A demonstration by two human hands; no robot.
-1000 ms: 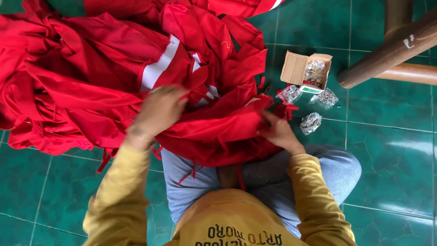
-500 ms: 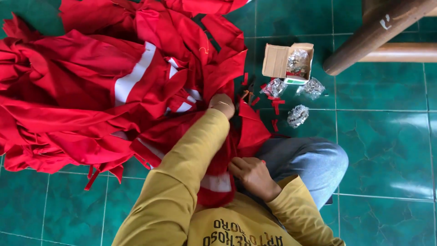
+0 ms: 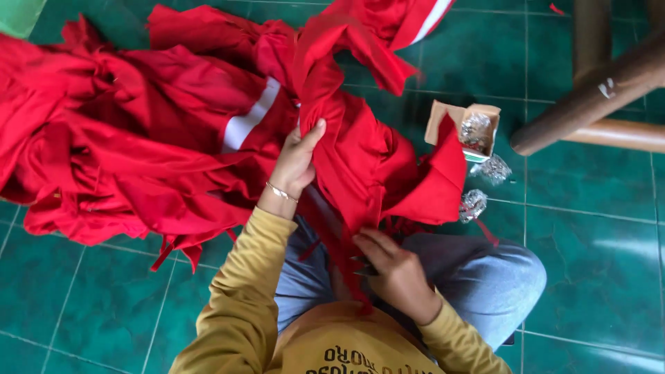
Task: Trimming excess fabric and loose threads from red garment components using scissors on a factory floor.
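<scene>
Gripping red cloth [image 3: 360, 152] (fingers [image 3: 312, 135] closed)

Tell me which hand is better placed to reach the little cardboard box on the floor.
Right hand: the cardboard box sits on the person's right side. The left hand grips the red cloth.

Brightness: you get bright, even daylight.
Glare: pale sheen on the green floor tiles [image 3: 616, 249] at your right edge.
Shadows: soft, deep in the folds of the red cloth [image 3: 138, 159] and under the wooden legs [image 3: 589, 90].
Sharpness: mostly crisp; your right hand [image 3: 395, 273] looks slightly soft.
Colour: the reds run heavily saturated, flattening detail.
</scene>
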